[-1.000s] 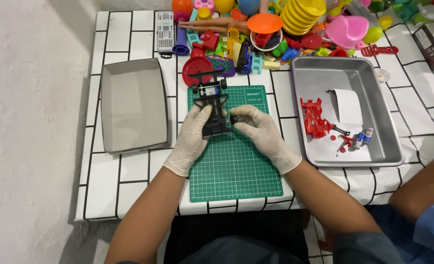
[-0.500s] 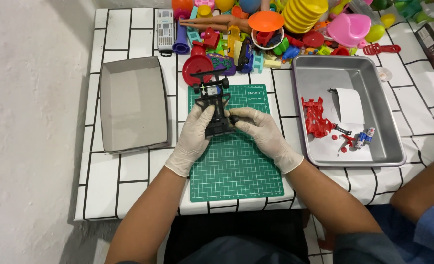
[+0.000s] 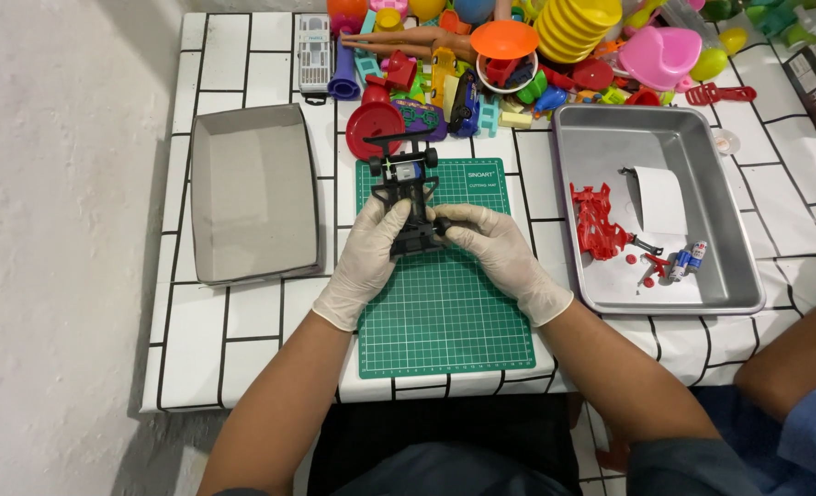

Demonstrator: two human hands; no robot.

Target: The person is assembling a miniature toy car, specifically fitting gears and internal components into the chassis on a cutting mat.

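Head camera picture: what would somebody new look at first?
Probably the two gloved hands, left hand and right hand, holding a black toy car frame over the green mat in the middle. Next comes the bright toy pile along the table's far edge. To the right, a metal tray holds a red car shell, and a grey box sits to the left.

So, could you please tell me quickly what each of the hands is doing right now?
Left hand: closed on the black toy car chassis.
Right hand: gripping the chassis's near end.
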